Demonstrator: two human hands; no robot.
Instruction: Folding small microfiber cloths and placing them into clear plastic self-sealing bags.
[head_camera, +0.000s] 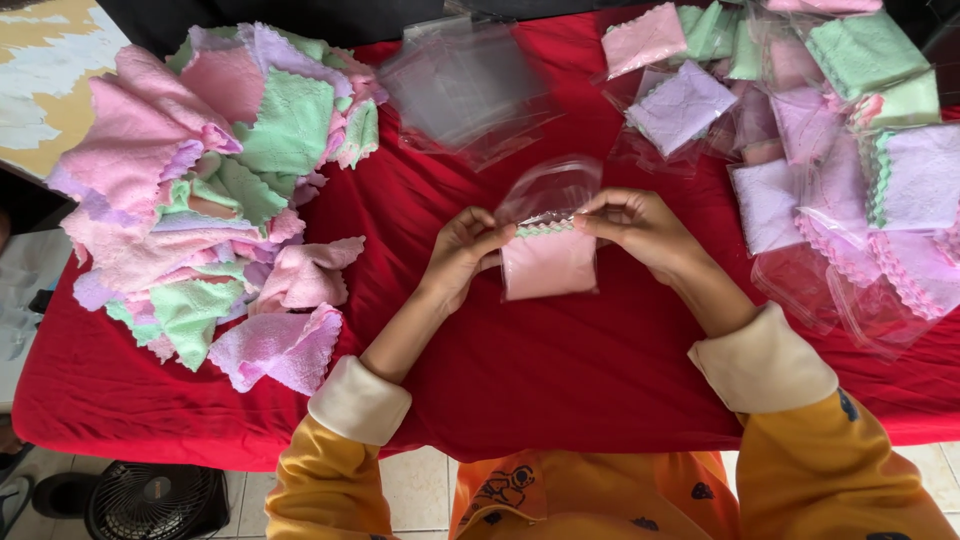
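Red cloth covered the surface (560, 370), and near its middle lay a clear plastic bag (548, 240) with a folded pink cloth (548, 262) inside, a green scalloped edge showing just above the pink. Both hands were at the bag's mouth: the left hand (462, 255) pinched the upper left corner between thumb and fingers, and the right hand (635, 225) pinched the upper right corner in the same way, fingers curled in and pressed on the plastic. The open flap of the bag stood up between the two hands. To the left, well apart from the hands, sat a loose heap of unbagged cloths (210, 180) in pink, green and lilac, some spilling toward the near edge. Behind the bag, farther from the person, lay a stack of empty clear bags (460, 90). On the right, a spread of bagged cloths (830, 160) in lilac, pink and green overlapped one another. Orange sleeves with cream cuffs (760, 360) covered the forearms. On the floor at lower left stood a small black fan (150, 500).
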